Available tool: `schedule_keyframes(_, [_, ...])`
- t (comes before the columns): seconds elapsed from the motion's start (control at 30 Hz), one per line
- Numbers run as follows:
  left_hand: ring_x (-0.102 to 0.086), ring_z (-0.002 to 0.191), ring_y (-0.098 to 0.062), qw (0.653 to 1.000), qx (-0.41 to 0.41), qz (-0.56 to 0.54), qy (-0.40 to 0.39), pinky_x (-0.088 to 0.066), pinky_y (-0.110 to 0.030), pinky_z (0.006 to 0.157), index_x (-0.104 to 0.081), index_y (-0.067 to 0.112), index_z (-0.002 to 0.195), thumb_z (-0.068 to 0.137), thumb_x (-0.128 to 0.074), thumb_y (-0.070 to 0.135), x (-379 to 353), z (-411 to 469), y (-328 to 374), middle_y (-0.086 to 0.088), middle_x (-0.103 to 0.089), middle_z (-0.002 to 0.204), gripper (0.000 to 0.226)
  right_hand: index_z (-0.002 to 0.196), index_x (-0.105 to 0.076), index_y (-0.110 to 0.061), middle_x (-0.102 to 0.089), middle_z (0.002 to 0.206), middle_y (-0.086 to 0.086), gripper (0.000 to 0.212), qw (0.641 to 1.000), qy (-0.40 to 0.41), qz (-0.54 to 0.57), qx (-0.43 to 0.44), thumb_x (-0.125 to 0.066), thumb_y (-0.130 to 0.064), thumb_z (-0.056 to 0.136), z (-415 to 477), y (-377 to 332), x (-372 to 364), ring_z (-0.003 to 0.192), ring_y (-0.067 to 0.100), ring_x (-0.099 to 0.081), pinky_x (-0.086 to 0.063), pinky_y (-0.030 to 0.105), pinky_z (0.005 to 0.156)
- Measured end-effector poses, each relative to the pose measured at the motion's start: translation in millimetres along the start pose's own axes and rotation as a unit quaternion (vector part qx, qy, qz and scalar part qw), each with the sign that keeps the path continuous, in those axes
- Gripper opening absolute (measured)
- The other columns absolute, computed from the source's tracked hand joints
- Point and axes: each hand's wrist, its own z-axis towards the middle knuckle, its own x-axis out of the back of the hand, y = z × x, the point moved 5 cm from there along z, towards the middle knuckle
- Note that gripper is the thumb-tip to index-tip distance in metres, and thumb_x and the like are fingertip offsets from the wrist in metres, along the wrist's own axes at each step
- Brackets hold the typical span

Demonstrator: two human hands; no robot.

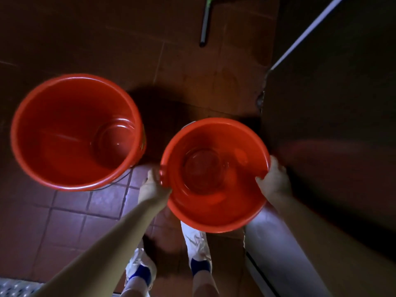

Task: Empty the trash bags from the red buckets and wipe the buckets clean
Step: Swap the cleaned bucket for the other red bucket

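Note:
Two red buckets are in view, both empty inside with no bag in them. The larger red bucket (75, 133) stands on the tiled floor at the left. The smaller red bucket (214, 174) is to its right, above my feet. My left hand (154, 187) grips its left rim, and my right hand (275, 179) grips its right rim with the thumb inside. I cannot tell whether this bucket rests on the floor or is lifted.
A dark metal cabinet or door (332, 103) fills the right side, close to the smaller bucket. A pole with a green end (205, 22) lies on the floor at the top. A metal grate (15, 288) shows at the bottom left. My shoes (197, 245) stand under the bucket.

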Motion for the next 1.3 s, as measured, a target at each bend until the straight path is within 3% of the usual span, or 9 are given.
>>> schedule_keyframes(0.23, [-0.065,0.078,-0.032,0.998,0.034,0.032,-0.04,-0.057,-0.038,0.066,-0.024,0.031,0.146,0.084,-0.059,0.004,-15.0,13.4,-13.8,-0.018,-0.068,0.098,0.076,0.153,-0.008,-0.02,-0.037,0.14,0.02,0.094,0.999,0.012,-0.033,-0.037,-0.071,-0.029,0.084,20.8,-3.0,-18.1,0.125,0.038,-0.042,-0.045,0.047,0.097])
schedule_keyframes(0.33, [-0.067,0.084,-0.037,0.998,0.045,0.021,-0.039,-0.058,-0.048,0.074,-0.029,0.03,0.143,0.083,-0.058,-0.001,-14.5,17.4,-23.9,-0.02,-0.067,0.093,0.074,0.153,-0.01,-0.015,-0.03,0.142,0.019,0.096,0.997,0.002,-0.07,-0.043,-0.073,-0.033,0.082,28.1,-2.9,-21.9,0.128,0.036,-0.036,-0.042,0.044,0.101])
schedule_keyframes(0.43, [-0.068,0.088,-0.039,0.995,0.071,-0.042,-0.055,-0.058,-0.053,0.079,-0.026,0.032,0.145,0.084,-0.058,-0.007,-11.8,19.7,-36.0,-0.016,-0.066,0.088,0.079,0.146,-0.029,-0.015,-0.033,0.138,0.018,0.08,0.995,0.002,-0.096,-0.025,-0.074,-0.031,0.081,33.3,-1.3,-23.4,0.127,0.034,-0.038,-0.042,0.042,0.101])
schedule_keyframes(0.73, [-0.07,0.075,-0.028,0.994,0.058,-0.092,-0.034,-0.061,-0.042,0.064,-0.034,0.03,0.144,0.086,-0.06,-0.011,20.8,-17.6,-70.7,-0.008,-0.062,0.094,0.076,0.128,-0.052,-0.019,-0.061,0.121,0.011,0.051,0.986,-0.058,0.146,-0.052,-0.072,-0.008,0.082,14.0,3.0,-11.3,0.102,0.031,-0.063,-0.052,0.037,0.085])
schedule_keyframes(0.8, [-0.071,0.075,-0.026,0.994,0.044,-0.096,-0.033,-0.06,-0.037,0.06,-0.035,0.03,0.144,0.086,-0.061,-0.009,31.4,-34.0,-68.9,-0.006,-0.063,0.096,0.074,0.126,-0.054,-0.019,-0.063,0.121,0.011,0.05,0.984,-0.033,0.169,-0.045,-0.071,-0.005,0.081,0.8,-3.0,3.4,0.104,0.032,-0.063,-0.052,0.039,0.09])
schedule_keyframes(0.9, [-0.071,0.08,-0.03,0.993,0.026,-0.117,-0.02,-0.061,-0.045,0.069,-0.039,0.03,0.14,0.088,-0.06,-0.007,53.7,-62.4,-59.3,-0.009,-0.064,0.102,0.068,0.124,-0.056,-0.018,-0.064,0.12,0.012,0.048,0.984,-0.004,0.176,-0.026,-0.068,-0.002,0.081,-24.1,-15.6,37.2,0.105,0.033,-0.063,-0.051,0.038,0.093])
schedule_keyframes(1.1, [-0.072,0.067,-0.032,0.982,-0.039,-0.185,0.024,-0.06,-0.044,0.062,-0.047,0.029,0.137,0.089,-0.056,-0.009,117.8,-135.9,-22.0,-0.014,-0.066,0.097,0.062,0.128,-0.056,-0.021,-0.062,0.118,0.012,0.052,0.98,0.053,0.191,0.027,-0.066,-0.004,0.08,-99.0,-41.7,127.0,0.105,0.031,-0.062,-0.048,0.033,0.093])
schedule_keyframes(1.2, [-0.069,0.06,-0.019,0.973,-0.082,-0.208,0.051,-0.057,-0.026,0.05,-0.05,0.026,0.132,0.089,-0.056,-0.012,162.7,-185.4,3.2,-0.006,-0.064,0.094,0.057,0.13,-0.056,-0.022,-0.06,0.119,0.012,0.055,0.972,0.087,0.208,0.063,-0.064,-0.004,0.079,-156.9,-57.7,182.4,0.108,0.03,-0.059,-0.045,0.032,0.096])
schedule_keyframes(1.3, [-0.063,0.065,-0.019,0.96,-0.121,-0.241,0.079,-0.051,-0.016,0.044,-0.048,0.024,0.136,0.09,-0.054,-0.014,214.0,-241.0,22.3,-0.008,-0.061,0.091,0.06,0.135,-0.052,-0.024,-0.054,0.123,0.011,0.061,0.962,0.122,0.221,0.109,-0.061,-0.001,0.08,-223.5,-73.3,235.3,0.116,0.028,-0.054,-0.04,0.03,0.101])
